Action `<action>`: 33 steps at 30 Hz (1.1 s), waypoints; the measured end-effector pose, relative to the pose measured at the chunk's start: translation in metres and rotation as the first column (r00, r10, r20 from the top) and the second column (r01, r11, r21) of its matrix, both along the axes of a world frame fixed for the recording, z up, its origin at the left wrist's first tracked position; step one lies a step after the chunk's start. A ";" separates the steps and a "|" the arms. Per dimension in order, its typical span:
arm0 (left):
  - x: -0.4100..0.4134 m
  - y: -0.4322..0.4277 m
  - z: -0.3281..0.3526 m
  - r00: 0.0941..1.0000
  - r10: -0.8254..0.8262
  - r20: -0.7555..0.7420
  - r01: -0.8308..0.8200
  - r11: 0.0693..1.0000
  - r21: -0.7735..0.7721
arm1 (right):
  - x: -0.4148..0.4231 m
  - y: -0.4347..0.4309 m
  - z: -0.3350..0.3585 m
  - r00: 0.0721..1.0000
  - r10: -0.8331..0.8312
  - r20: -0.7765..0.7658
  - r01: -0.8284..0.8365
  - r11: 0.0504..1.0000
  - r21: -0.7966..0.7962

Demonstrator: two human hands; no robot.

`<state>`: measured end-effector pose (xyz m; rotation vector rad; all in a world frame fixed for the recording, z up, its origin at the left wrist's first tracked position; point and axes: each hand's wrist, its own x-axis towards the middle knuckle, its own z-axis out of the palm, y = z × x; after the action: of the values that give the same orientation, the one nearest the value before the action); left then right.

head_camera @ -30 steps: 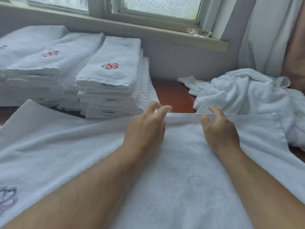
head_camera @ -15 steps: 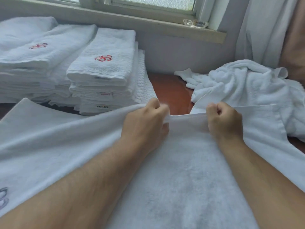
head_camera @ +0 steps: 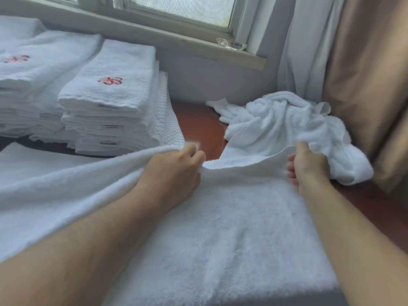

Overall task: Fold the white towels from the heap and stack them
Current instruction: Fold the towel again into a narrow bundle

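Observation:
A large white towel lies spread across the near part of the table. My left hand is closed on its far edge near the middle. My right hand grips the same edge further right, and the edge sags between the two hands, lifted off the table. A heap of crumpled white towels lies just behind my right hand. To the left stands a stack of folded white towels with a red embroidered mark on top.
A second, wider stack of folded towels fills the far left. Bare reddish-brown tabletop shows between stack and heap. A windowsill with a small clear object runs behind. Grey and tan curtains hang at right.
Both hands went from resting open on the towel's far edge to gripping it. They have lifted the edge, and my right hand has moved further right, towards the heap.

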<state>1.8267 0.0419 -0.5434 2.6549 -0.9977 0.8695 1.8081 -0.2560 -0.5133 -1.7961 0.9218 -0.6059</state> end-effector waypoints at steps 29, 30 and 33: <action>-0.068 -0.006 -0.004 0.958 0.063 -0.279 -0.155 0.934 -0.323 | -0.053 -0.014 -0.026 0.976 -0.008 0.216 0.030 0.994 -0.102; -0.067 -0.004 -0.004 0.965 0.047 -0.260 -0.134 0.935 -0.329 | -0.050 -0.017 -0.028 0.965 -0.030 0.260 0.047 0.997 -0.060; -0.068 -0.007 -0.003 0.973 0.014 -0.230 -0.088 0.944 -0.317 | -0.044 -0.023 -0.028 0.946 -0.057 0.320 0.065 0.998 -0.014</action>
<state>1.7587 0.0351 -0.5464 2.4361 -0.6680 0.6568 1.7644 -0.2791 -0.5417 -1.6320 0.7511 -0.9210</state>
